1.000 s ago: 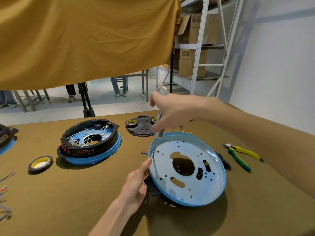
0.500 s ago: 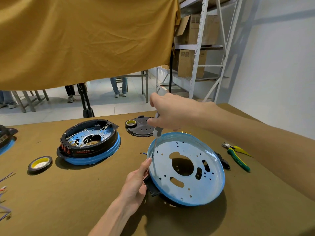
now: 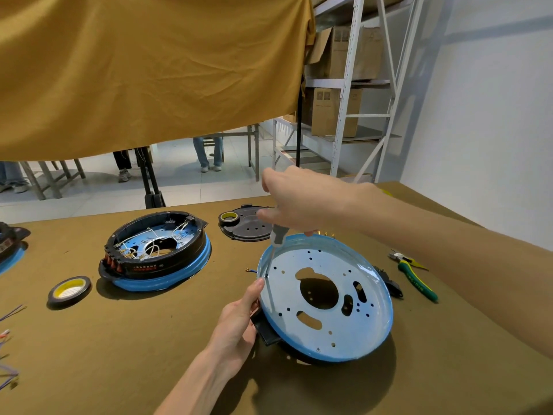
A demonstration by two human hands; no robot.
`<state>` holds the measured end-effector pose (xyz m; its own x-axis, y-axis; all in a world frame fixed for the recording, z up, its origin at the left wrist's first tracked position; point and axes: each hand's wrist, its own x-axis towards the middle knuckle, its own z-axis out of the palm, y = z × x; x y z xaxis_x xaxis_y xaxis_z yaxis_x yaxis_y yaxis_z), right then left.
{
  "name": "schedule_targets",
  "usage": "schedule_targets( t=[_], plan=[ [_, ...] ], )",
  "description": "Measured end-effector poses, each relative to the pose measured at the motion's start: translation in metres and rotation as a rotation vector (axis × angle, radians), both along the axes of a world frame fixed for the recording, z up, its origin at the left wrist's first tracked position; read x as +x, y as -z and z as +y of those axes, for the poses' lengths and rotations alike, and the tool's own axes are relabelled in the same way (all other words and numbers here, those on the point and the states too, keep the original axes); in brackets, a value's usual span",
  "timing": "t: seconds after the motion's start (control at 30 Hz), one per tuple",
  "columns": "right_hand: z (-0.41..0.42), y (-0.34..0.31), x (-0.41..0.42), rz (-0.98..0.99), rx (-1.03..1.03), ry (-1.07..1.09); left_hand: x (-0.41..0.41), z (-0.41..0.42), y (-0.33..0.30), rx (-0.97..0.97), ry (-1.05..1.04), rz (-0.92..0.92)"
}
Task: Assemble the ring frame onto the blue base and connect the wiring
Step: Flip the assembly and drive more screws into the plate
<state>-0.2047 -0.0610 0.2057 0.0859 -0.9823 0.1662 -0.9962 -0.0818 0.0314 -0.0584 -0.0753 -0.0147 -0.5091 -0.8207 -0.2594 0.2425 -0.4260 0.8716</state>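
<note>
1. A mustard cloth (image 3: 143, 70) hangs across the upper left of the frame, above an olive-brown surface (image 3: 149, 339) that fills the lower half.
2. A white shelf rack (image 3: 353, 85) with cardboard boxes (image 3: 332, 115) stands at upper right, beside a white wall.
3. The blue base (image 3: 326, 298) sits right of centre, tilted, its pale face with many holes turned up toward the camera. Black parts, likely the ring frame (image 3: 264, 327), show under its left edge and at its right edge.
4. A finished unit (image 3: 155, 253), a black ring on a blue base with white wires inside, lies at centre left, well apart from the tilted base.
5. A black plate (image 3: 248, 227) lies at centre, behind the base.
6. The right hand (image 3: 299, 202) reaches in from the right, fingers closed around the grey handle of a screwdriver (image 3: 275, 247). The shaft points down and its tip meets the base's face near the left rim.
7. The left hand (image 3: 236, 322) comes up from the bottom, gripping the base's left edge, thumb pressed on the rim just beside the screwdriver tip.
8. Green and yellow pliers (image 3: 414, 275) lie at right, near the base.
9. A tape roll (image 3: 69, 290) lies at left; a smaller roll (image 3: 229, 217) rests on the black plate.
10. Loose wires (image 3: 9, 339) lie at the far left edge.
</note>
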Motion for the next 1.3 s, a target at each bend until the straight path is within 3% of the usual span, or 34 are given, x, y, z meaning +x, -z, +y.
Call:
schedule_targets(
  t=[0.17,0.3,0.43,0.57,0.7,0.83,0.97,1.1,1.23,1.3],
  plan=[
    [0.002,-0.006,-0.003,-0.09,0.163,-0.032,0.0,0.0,0.0,0.007,-0.005,-0.009],
    [0.001,0.004,0.001,0.044,-0.063,-0.033,0.0,0.001,-0.002,0.018,-0.023,-0.028],
    [0.003,-0.003,-0.002,-0.095,0.141,-0.03,0.0,0.001,-0.002,0.026,-0.039,-0.048],
    [0.003,0.0,0.001,-0.006,-0.003,-0.022,0.001,0.001,-0.004,0.029,-0.025,-0.075],
    [0.004,-0.005,0.0,-0.088,0.132,-0.047,0.002,0.0,-0.002,0.016,-0.002,-0.074],
    [0.002,0.003,0.002,0.029,-0.006,-0.031,0.005,-0.008,-0.001,0.051,0.027,-0.108],
    [0.003,-0.003,-0.002,-0.122,0.214,-0.014,0.007,-0.016,-0.001,0.063,0.116,-0.21],
    [0.003,0.004,0.004,0.0,0.056,-0.019,0.011,-0.022,0.0,0.071,0.16,-0.245],
    [0.004,-0.003,0.004,-0.086,0.192,-0.032,0.013,-0.022,-0.002,0.076,0.18,-0.24],
    [0.003,-0.001,0.005,-0.044,0.118,-0.045,0.012,-0.021,-0.004,0.075,0.177,-0.243]
  ],
)
